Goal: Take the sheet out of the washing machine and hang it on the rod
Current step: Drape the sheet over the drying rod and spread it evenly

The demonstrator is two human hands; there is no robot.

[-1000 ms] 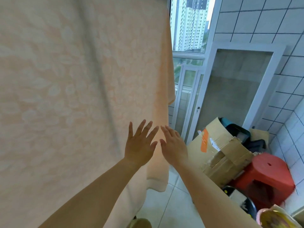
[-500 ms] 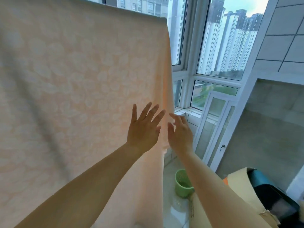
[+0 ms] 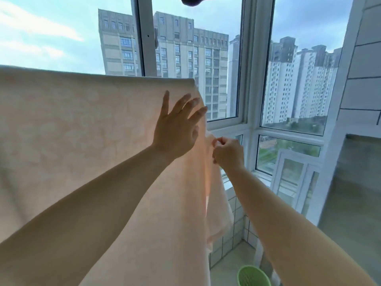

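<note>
A pale peach sheet (image 3: 78,131) with a faint floral pattern hangs draped over a rod hidden under its top fold, filling the left half of the view. My left hand (image 3: 177,129) is raised with fingers spread and straight, flat against the sheet near its upper right corner. My right hand (image 3: 227,151) is just right of it, fingers curled, pinching the sheet's right edge. The washing machine is out of view.
Large windows (image 3: 241,118) with white frames stand close behind the sheet. A tiled wall (image 3: 362,83) rises at the right. A green basket (image 3: 253,276) sits on the floor below, by a low tiled ledge.
Both hands have risen along the sheet toward its top right corner as the view tilted up. My right hand went from open fingers to pinching the sheet's edge.
</note>
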